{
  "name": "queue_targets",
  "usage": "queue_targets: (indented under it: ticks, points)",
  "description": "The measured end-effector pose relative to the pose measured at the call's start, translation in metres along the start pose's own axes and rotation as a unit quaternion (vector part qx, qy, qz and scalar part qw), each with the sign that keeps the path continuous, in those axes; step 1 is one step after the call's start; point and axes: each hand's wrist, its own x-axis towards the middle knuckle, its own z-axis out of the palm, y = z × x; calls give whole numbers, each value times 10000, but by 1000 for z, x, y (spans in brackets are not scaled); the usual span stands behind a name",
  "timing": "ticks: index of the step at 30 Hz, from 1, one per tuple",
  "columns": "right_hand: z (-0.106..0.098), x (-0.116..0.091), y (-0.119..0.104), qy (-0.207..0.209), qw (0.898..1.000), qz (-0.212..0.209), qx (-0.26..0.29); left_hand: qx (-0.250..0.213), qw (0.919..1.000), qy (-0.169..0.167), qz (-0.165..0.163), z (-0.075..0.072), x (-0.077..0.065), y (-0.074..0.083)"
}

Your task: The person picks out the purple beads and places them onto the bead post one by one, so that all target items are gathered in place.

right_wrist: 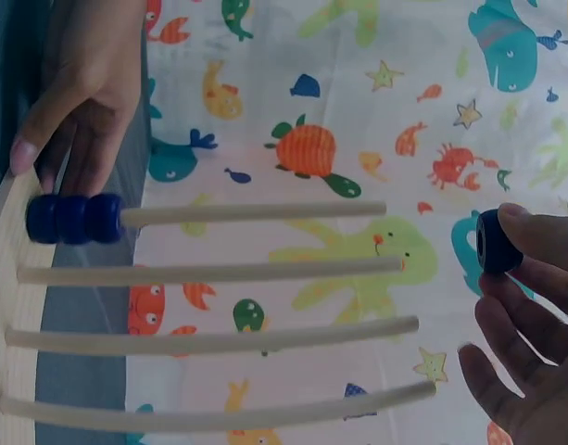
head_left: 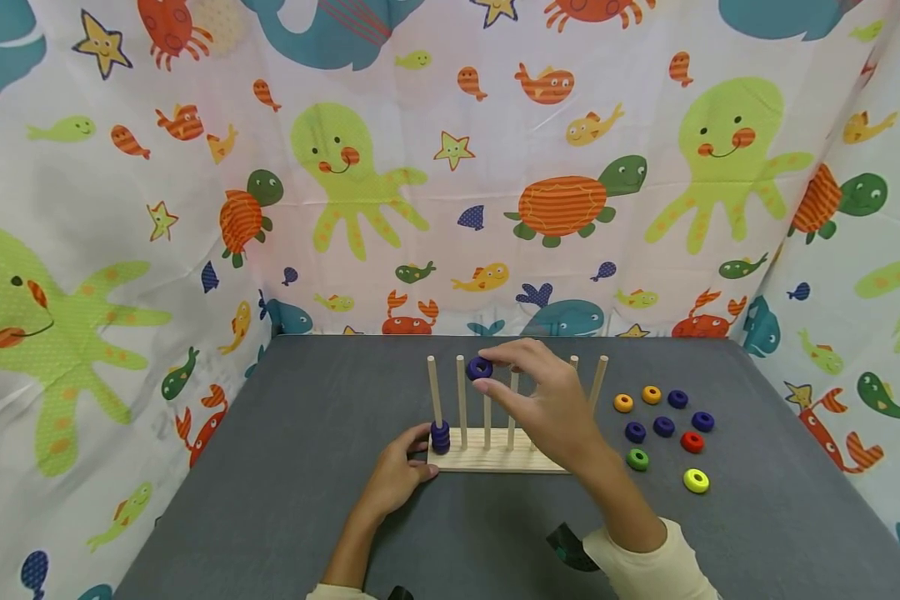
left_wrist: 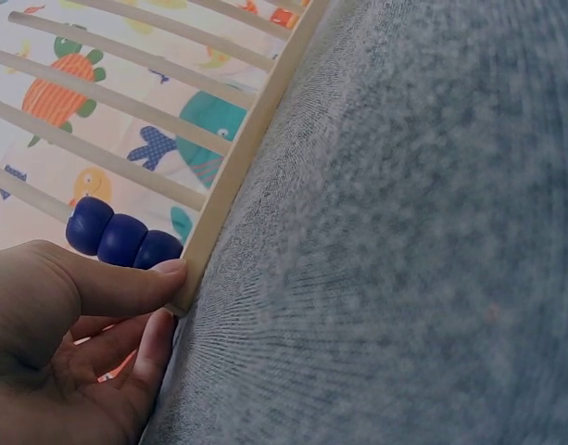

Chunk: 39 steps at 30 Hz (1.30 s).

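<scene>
A wooden base [head_left: 495, 460] with several upright pegs stands on the table. Stacked at the bottom of its leftmost peg [right_wrist: 256, 213] are three dark blue beads [left_wrist: 122, 239]. My left hand [head_left: 396, 477] grips the base's left end, thumb and fingers on its edge in the left wrist view. Between thumb and forefinger, my right hand [head_left: 543, 400] pinches another dark blue bead [head_left: 480, 368], its hole showing. That bead is held at about peg-top height, near the second and third pegs in the head view. In the right wrist view it is apart from the peg tips.
Right of the base lie loose beads: orange [head_left: 623, 403], blue [head_left: 663, 427], red [head_left: 692, 442], green [head_left: 637, 459] and yellow [head_left: 696, 481]. A sea-animal patterned curtain [head_left: 450, 275] hangs behind and beside the grey table [head_left: 285, 467].
</scene>
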Motion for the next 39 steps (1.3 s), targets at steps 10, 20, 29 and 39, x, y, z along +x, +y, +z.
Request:
queue_targets:
  ticks: [10,20,29,39]
  points:
    - [19,14,-6,-121,9994,309,-15,52,10000,8,15,0,1,3]
    - [34,24,-5,-338,9976,532,-273,-34,10000,-15,42,-1,1,1]
    - [44,29,-3,-589,9956,576,-455,-46,10000,-33,64,-1,1,1]
    - [49,32,-2,-679,9954,583,-343,-90,9999,-53,115,-2,-1,0]
